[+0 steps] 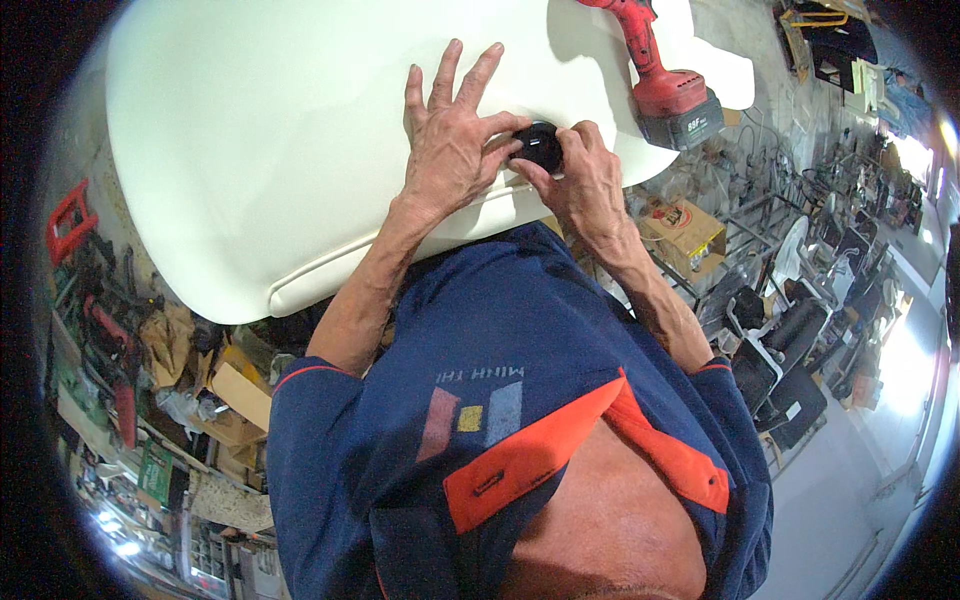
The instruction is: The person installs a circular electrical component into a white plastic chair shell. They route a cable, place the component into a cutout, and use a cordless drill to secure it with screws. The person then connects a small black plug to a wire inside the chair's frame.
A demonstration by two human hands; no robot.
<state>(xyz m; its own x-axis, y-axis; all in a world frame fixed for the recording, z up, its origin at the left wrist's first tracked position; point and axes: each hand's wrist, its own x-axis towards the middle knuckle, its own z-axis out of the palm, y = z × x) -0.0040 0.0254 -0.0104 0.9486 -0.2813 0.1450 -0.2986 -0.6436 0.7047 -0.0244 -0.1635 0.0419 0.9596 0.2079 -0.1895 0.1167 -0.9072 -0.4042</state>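
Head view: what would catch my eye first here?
A big white panel fills the upper left. At its lower edge both hands meet on a small black knob: the left hand lies spread on the panel with its thumb at the knob, the right hand pinches it. A red drill rests on the panel at upper right, above a cluttered workshop floor.

Brown cardboard box (685, 232), right of bench
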